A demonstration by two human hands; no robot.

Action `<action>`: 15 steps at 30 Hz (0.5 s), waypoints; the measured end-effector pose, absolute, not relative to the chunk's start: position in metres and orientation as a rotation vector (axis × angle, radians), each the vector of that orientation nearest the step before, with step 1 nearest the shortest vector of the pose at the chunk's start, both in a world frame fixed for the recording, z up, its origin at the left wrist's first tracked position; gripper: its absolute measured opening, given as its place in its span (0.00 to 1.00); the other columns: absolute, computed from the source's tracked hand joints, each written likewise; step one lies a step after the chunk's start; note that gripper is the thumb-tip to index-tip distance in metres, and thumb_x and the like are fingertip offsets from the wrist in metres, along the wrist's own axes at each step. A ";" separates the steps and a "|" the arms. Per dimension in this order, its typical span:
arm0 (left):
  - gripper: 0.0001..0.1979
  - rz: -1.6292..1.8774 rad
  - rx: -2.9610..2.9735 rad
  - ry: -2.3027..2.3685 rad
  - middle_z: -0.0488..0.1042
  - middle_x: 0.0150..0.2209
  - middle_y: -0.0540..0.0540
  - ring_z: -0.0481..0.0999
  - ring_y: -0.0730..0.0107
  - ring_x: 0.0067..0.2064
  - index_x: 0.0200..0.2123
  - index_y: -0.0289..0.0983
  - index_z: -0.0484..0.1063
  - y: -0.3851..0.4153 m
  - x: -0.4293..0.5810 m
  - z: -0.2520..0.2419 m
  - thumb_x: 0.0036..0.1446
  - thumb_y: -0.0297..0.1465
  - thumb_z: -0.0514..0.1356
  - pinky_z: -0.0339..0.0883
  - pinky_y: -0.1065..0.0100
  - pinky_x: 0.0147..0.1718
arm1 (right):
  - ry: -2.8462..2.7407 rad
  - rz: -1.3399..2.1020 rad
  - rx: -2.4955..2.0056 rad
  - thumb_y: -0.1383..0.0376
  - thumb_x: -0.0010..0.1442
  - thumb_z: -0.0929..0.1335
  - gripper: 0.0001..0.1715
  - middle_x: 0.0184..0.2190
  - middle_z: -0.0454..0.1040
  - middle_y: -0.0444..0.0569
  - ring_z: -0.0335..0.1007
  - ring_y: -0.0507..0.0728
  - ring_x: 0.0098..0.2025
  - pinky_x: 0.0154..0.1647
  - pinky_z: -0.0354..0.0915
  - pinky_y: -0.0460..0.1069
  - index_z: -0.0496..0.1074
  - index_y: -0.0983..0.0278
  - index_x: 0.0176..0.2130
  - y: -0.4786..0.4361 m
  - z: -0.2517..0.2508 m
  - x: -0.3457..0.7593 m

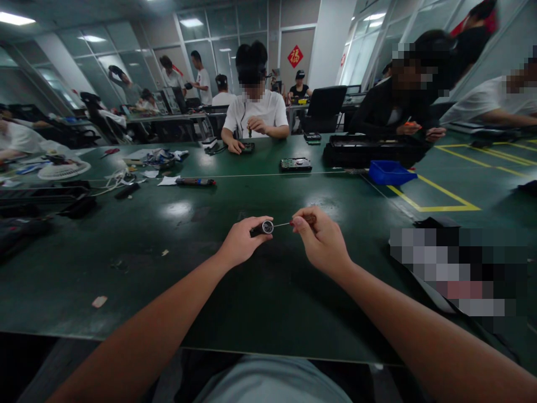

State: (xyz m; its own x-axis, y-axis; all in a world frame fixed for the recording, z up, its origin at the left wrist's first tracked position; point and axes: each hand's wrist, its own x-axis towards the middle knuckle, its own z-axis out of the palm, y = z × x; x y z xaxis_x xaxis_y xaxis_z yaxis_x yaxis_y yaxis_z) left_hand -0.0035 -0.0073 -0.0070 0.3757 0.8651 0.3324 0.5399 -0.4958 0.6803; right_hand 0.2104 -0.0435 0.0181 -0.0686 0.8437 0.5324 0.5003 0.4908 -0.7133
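My left hand (241,240) is closed round a small dark cylinder with a silver round end (265,227), held just above the green table (126,263). My right hand (321,240) pinches a small screwdriver with a reddish-brown handle (308,219). Its thin metal shaft (282,224) points left and its tip meets the silver end of the cylinder. Both forearms reach in from the bottom of the view.
A blue tray (390,172) and a long black case (369,150) lie at the far right. A hard drive (296,164) and a dark tool (195,182) lie farther back. Across the table a person in a white shirt (254,115) works; others sit right and left.
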 end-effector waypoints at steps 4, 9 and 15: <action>0.21 0.935 2.185 1.206 0.78 0.50 0.47 0.75 0.61 0.53 0.54 0.44 0.74 -0.008 -0.003 -0.007 0.57 0.30 0.67 0.65 0.57 0.56 | -1.737 0.440 -1.149 0.58 0.67 0.64 0.10 0.30 0.78 0.47 0.77 0.56 0.33 0.34 0.66 0.50 0.71 0.61 0.40 -0.044 0.020 0.209; 0.21 0.934 2.201 1.200 0.78 0.51 0.47 0.75 0.60 0.53 0.54 0.43 0.75 -0.008 -0.003 -0.007 0.57 0.30 0.67 0.65 0.56 0.56 | -1.650 0.445 -1.216 0.56 0.66 0.66 0.12 0.28 0.78 0.47 0.77 0.55 0.31 0.33 0.66 0.49 0.72 0.62 0.38 -0.043 0.021 0.208; 0.20 0.932 2.211 1.190 0.78 0.51 0.46 0.75 0.59 0.53 0.53 0.43 0.75 -0.008 -0.003 -0.008 0.56 0.30 0.67 0.65 0.54 0.57 | -1.633 0.436 -1.270 0.53 0.64 0.68 0.15 0.24 0.76 0.45 0.73 0.54 0.26 0.28 0.63 0.48 0.74 0.62 0.35 -0.040 0.020 0.210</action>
State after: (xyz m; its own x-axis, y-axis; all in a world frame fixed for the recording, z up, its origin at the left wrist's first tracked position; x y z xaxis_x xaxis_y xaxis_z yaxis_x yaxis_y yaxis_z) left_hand -0.0032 -0.0075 -0.0084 0.3966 0.8505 0.3456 0.5397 -0.5205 0.6616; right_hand 0.2102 -0.0405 0.0199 0.0299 0.8804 0.4732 0.5274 0.3883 -0.7557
